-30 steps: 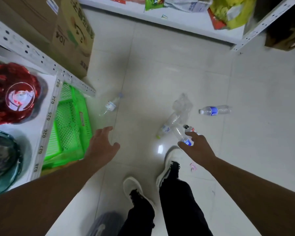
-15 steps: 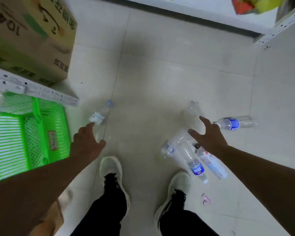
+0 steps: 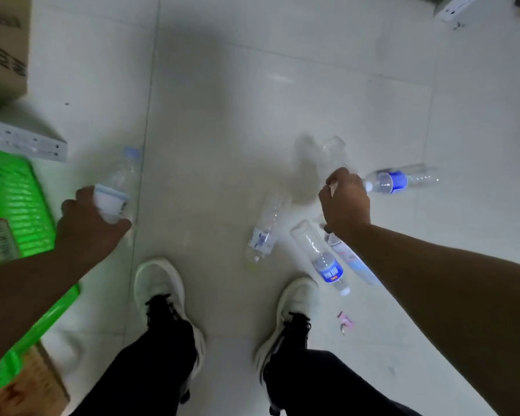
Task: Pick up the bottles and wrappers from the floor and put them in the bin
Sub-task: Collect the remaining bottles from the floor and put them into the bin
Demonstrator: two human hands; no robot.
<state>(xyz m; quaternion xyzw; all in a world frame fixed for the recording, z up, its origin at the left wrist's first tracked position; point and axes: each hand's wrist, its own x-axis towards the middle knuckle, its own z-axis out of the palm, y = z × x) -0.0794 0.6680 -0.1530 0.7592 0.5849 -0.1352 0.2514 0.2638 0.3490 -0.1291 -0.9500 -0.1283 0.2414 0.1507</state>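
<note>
Bottles (image 3: 264, 226) scattered on floor (image 3: 222, 115): empty, light, thin-walled, crushable, prone to roll; grip mid-body. Left hand (image 3: 87, 223) closed on white-label bottle (image 3: 116, 187). Right hand (image 3: 344, 202) curled, contents unclear.

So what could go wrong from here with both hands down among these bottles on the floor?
1. The left hand grips its bottle at the label end only, so it may slip out when lifted.
2. Three loose bottles lie close to the right shoe; the blue-label bottle sits nearest, so a step could roll on it.
3. The right hand seems closed on crumpled clear plastic, hard to see against the pale floor; pieces could be missed.
</note>
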